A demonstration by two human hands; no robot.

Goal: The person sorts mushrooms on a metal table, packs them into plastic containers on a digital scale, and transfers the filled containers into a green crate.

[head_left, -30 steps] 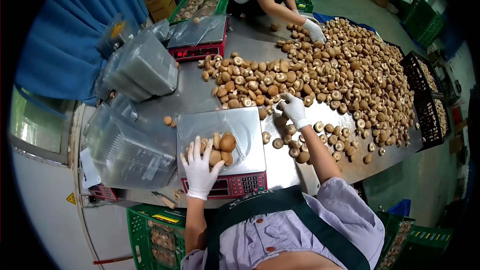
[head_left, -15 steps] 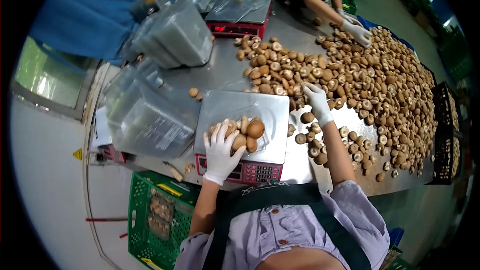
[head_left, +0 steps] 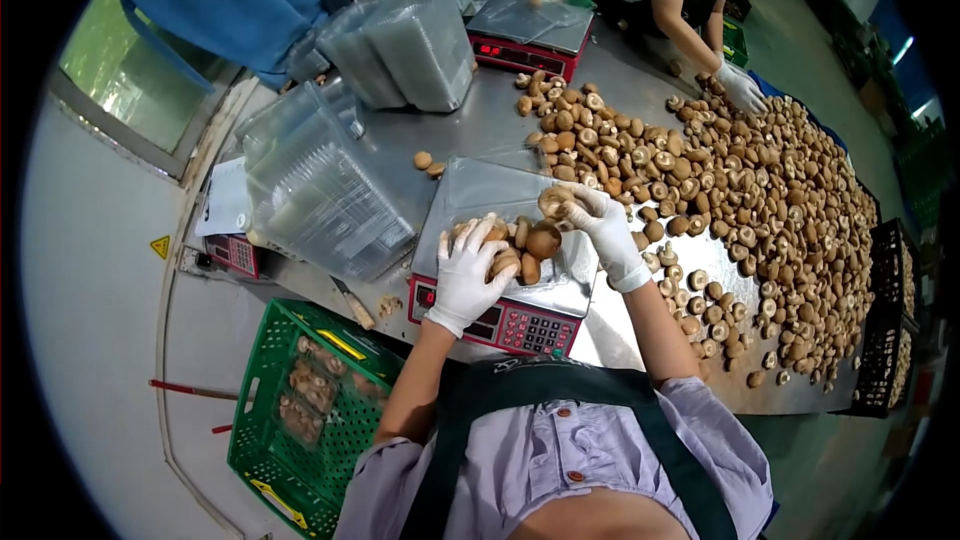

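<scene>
My gloved left hand (head_left: 466,278) is cupped over brown-capped mushrooms (head_left: 542,239) in a clear plastic tray (head_left: 572,262), its fingers curled around some of them. The tray lies on the metal platform of a red digital scale (head_left: 535,329). My gloved right hand (head_left: 608,232) pinches a mushroom (head_left: 554,202) by the tray's far right side, showing its pale underside. To the right of that hand spreads a large heap of loose mushrooms (head_left: 730,180) on the steel table (head_left: 400,145).
Stacked clear trays (head_left: 330,205) stand left of the scale, with more stacks (head_left: 420,45) behind. A second scale (head_left: 525,55) sits farther back. A knife (head_left: 353,305) lies at the front edge, above a green crate (head_left: 300,440). Across the table, a co-worker's gloved hand (head_left: 740,90) touches the heap.
My right hand has come from the heap to the tray with a mushroom in its fingers. The left hand stays on the mushrooms. The whole view has shifted somewhat.
</scene>
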